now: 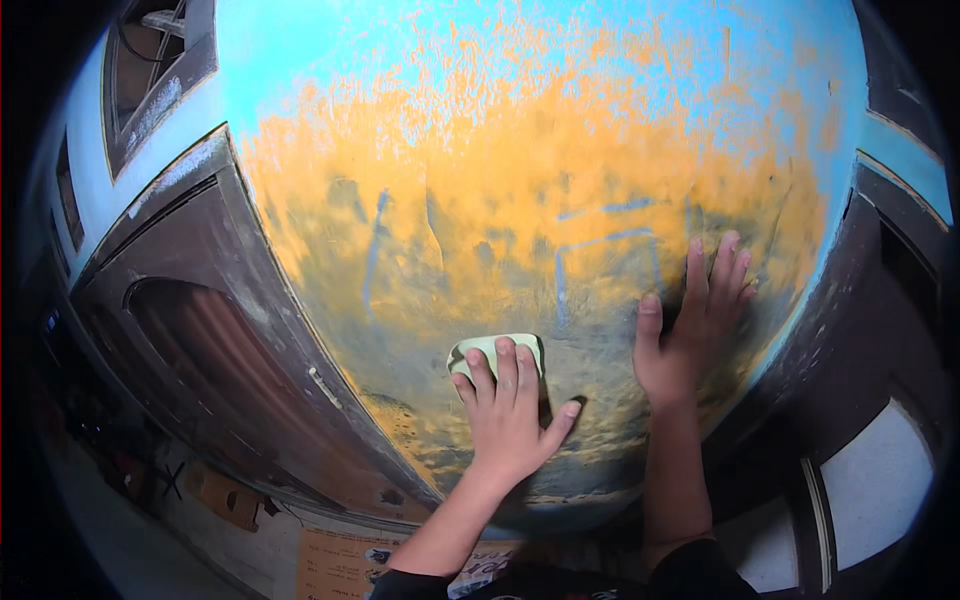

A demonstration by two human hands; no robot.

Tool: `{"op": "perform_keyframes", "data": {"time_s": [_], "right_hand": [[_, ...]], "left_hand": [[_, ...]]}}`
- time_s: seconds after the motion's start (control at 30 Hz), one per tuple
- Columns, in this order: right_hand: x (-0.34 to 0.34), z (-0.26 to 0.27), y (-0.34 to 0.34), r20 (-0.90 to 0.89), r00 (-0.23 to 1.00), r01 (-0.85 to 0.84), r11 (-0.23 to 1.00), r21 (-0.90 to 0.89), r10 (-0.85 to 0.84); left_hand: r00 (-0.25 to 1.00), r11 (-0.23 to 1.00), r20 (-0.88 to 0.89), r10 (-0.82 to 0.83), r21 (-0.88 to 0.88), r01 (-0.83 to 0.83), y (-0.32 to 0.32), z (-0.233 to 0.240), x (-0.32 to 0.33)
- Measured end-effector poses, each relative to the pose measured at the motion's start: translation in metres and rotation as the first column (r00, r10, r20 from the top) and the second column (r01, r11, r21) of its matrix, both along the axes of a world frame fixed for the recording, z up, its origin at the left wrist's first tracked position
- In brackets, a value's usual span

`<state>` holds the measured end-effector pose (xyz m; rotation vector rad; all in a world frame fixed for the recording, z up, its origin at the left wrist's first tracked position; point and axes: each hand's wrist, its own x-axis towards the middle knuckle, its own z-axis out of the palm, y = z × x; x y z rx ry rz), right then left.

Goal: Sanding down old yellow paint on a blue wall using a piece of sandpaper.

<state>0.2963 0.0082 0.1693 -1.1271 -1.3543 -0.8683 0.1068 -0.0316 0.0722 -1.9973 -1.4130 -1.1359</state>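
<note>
My left hand (pixel 504 409) presses a pale green sponge or pad (pixel 529 344) flat against a painted wall (pixel 495 180), its fingers spread over the pad and the thumb out to the right. To the right and a little higher, my right hand (pixel 694 322) rests on the same wall with fingers apart, holding nothing. The wall is bright blue at the top, patchy orange in the middle and dark and stained lower down, with several thin blue lines and cracks.
Left of the wall stands a dark wooden door (pixel 225 315) with a small handle (pixel 325 388). Another dark door or panel (pixel 847 300) is at the right. A printed orange poster (pixel 337 562) lies or hangs below. Above the left door is a framed opening (pixel 142 67).
</note>
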Motion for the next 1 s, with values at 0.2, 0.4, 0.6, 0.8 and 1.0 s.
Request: {"op": "perform_keyframes", "data": {"time_s": [0.2,0.4,0.6,0.8,1.0], "right_hand": [[0.01,-0.002,0.003,0.01,1.0,0.019,1.0,0.012,-0.019],[0.008,-0.002,0.004,0.011,1.0,0.004,1.0,0.028,-0.004],[0.01,-0.002,0.007,0.014,0.999,0.029,0.999,0.042,-0.03],[0.009,-0.002,0.004,0.009,1.0,0.021,0.999,0.04,-0.022],[0.008,-0.001,0.002,0.02,0.999,0.03,0.998,0.047,-0.031]], "left_hand": [[0.998,0.978,0.055,0.022,0.207,-0.033,0.021,0.128,-0.03],[0.997,0.997,0.072,-0.023,0.069,0.018,0.008,0.06,-0.018],[0.999,0.996,0.036,0.004,0.094,-0.007,0.018,0.086,-0.019],[0.999,0.979,0.045,0.0,0.202,-0.009,0.022,0.111,-0.022],[0.993,0.995,-0.119,0.022,0.104,-0.01,0.007,0.007,-0.008]]}}
